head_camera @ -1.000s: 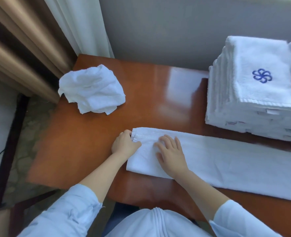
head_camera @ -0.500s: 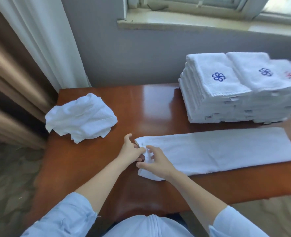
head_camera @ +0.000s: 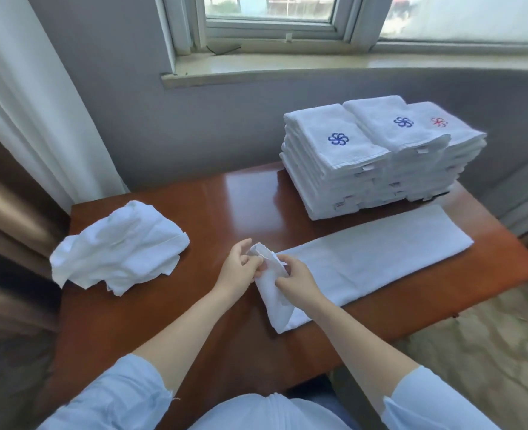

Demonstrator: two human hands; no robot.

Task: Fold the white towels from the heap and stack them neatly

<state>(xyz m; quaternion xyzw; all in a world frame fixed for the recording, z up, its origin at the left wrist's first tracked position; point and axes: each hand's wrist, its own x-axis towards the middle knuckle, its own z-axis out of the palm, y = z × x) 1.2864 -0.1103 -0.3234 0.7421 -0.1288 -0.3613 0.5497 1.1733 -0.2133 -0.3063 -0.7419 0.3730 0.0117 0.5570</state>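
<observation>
While fingers [head_camera: 282, 259] pinch the towel [head_camera: 365, 259], folded stacks [head_camera: 349, 150] stand just behind.

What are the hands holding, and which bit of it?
Both hands, left hand and right hand, pinch the long folded towel by its left end, lifted off the table.

Glossy brown table [head_camera: 138, 321], white curtain [head_camera: 39, 113], window [head_camera: 268, 13] above sill [head_camera: 287, 68].
</observation>
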